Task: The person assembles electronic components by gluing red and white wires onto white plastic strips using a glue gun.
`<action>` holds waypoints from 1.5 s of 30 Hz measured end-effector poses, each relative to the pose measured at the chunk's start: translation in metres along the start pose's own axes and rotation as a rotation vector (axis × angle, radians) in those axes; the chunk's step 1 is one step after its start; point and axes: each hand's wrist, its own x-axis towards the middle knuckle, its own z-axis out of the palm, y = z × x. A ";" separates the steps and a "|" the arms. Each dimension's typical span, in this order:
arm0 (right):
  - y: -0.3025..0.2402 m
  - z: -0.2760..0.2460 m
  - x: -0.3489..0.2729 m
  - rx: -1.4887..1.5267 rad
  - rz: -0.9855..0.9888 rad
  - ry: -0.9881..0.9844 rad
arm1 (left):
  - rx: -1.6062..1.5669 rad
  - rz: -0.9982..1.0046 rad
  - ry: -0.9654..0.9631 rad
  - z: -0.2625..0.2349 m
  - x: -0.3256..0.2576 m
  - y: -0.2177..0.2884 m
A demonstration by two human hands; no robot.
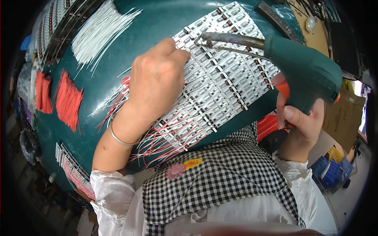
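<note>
Right grip (301, 118) is closed around the handle of a green soldering gun (303, 67), a finger on its orange trigger; the tip touches the far strips (220, 78). Left grip (157, 76) presses flat on white strips with red and white wires (165, 139) on the green counter (157, 23). Red wire bundles (67, 100) lie left, white wires (98, 31) far left. A brown box (346, 118) sits right.

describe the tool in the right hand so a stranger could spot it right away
On the right side of the dark green table, above the white panel of circuit strips, the right hand grips a soldering gun. It alone has a green pistol body, orange trigger and long metal tip.
</note>
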 end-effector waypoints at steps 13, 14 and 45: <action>0.055 -0.008 0.004 -0.836 -0.589 0.295 | 0.008 -0.034 0.008 0.007 0.000 -0.003; 0.055 -0.005 0.007 -0.841 -0.594 0.300 | 0.016 -0.041 0.001 0.008 0.000 -0.003; 0.047 0.006 -0.026 -0.058 -0.041 -0.194 | 0.013 -0.148 0.163 -0.022 -0.023 -0.010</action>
